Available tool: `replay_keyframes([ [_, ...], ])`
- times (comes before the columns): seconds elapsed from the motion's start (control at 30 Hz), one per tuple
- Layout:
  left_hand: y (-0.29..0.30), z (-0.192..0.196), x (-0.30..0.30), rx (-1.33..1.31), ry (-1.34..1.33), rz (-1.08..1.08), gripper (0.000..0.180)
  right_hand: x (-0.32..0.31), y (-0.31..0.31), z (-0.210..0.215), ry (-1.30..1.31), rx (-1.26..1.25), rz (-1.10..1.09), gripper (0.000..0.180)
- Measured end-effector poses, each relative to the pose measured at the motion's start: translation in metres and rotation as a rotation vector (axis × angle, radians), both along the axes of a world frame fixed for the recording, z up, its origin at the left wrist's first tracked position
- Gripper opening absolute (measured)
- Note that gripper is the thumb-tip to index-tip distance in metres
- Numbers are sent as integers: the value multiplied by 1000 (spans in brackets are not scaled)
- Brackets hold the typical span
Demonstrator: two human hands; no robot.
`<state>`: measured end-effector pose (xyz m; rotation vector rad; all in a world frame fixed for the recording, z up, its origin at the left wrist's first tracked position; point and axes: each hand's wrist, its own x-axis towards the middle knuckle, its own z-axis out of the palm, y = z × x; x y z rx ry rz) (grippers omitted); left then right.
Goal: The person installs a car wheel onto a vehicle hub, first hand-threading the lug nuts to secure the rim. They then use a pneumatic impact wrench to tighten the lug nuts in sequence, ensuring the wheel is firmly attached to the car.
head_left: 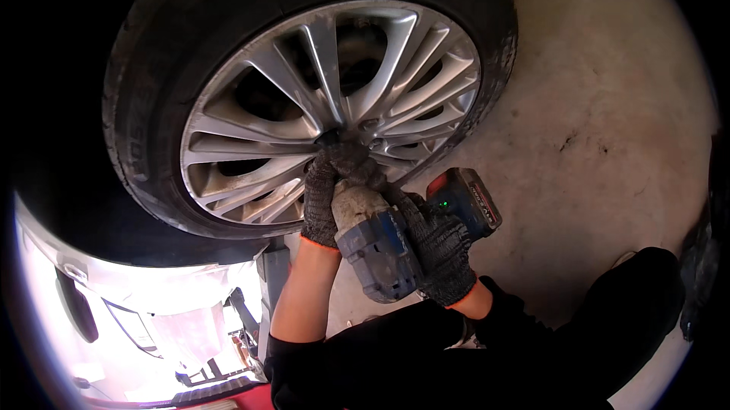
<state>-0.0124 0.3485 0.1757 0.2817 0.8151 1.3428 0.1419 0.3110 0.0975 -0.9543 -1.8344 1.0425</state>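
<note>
A cordless impact wrench [378, 250], blue-grey with a worn, dirty nose, points up at the hub of a silver multi-spoke wheel [285, 79]. My right hand [442, 252], in a dark knit glove with an orange cuff, is wrapped round its handle. Beyond those fingers sticks out the battery pack [477, 201], with a small green light lit next to it. My left hand [328, 189], gloved alike, closes round the wrench's front end beside the wheel centre. The dark socket [328, 139] reaches in among the spoke roots; whether it sits on a nut is hidden.
A black tyre [148, 117] surrounds the wheel, with dark bodywork to its left. Stained concrete floor [593, 106] lies to the right. My bent knee [639, 296] is at the lower right. A bright area with another vehicle [76, 269] shows at the lower left.
</note>
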Motion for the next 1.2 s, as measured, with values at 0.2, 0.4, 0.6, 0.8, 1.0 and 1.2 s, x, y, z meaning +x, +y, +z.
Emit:
replay_keyframes([
  [0.2, -5, -2, -1, 5, 160, 7, 20, -1, -5, -7, -28, 66, -67, 60],
  [0.4, 3, 7, 13, -125, 318, 107, 25, -8, -13, -2, 97, -101, -99, 53],
  [0.6, 19, 18, 25, -102, 299, 74, 30, -7, -7, -9, 206, -78, -3, 58],
  [0.8, 3, 10, 6, -114, 54, 97, 23, -6, -10, 2, 42, -123, 73, 57],
  [1.0, -6, 21, 31, -207, 227, 125, 27, 11, -14, 0, 355, -337, 179, 53],
  [1.2, 16, 32, 28, -421, 429, 204, 16, 1, -5, 7, 373, -209, 9, 58],
])
